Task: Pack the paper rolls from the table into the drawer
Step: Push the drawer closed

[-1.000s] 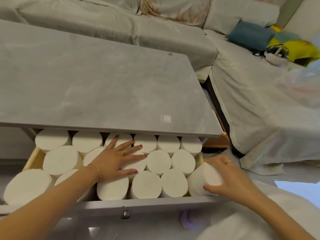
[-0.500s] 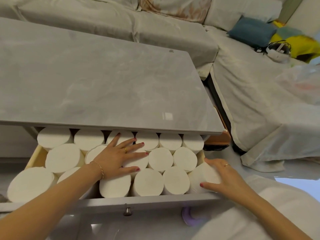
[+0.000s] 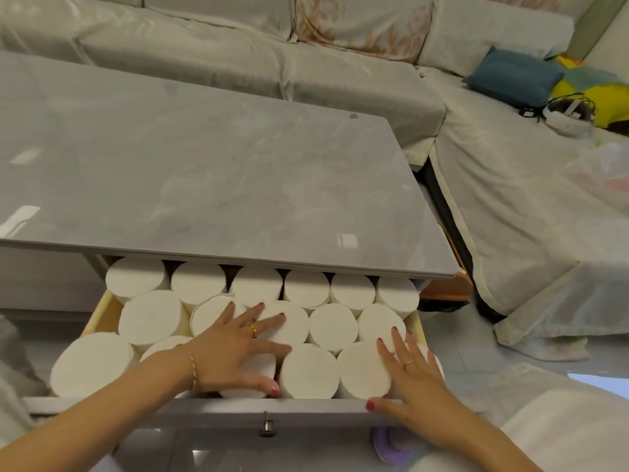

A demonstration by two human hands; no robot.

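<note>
The pulled-out drawer [image 3: 170, 408] below the grey table top [image 3: 204, 185] is packed with several white paper rolls [image 3: 308, 371] standing on end in three rows. My left hand [image 3: 235, 352] lies flat with spread fingers on the rolls in the middle and front rows. My right hand [image 3: 412, 379] rests flat on the rightmost front roll [image 3: 364, 373], fingers apart, with its thumb on the drawer's front edge. Neither hand grips anything. The back row sits partly under the table top.
A small metal knob [image 3: 268, 425] is on the drawer front. A covered sofa [image 3: 340, 73] wraps behind and to the right of the table, with a blue cushion [image 3: 514, 76] and a white headset [image 3: 565, 114] on it. A purple object [image 3: 388, 447] lies below my right hand.
My right hand has let go of the side of the rightmost front roll and now lies flat on top of it. The left hand has slid slightly towards the front.
</note>
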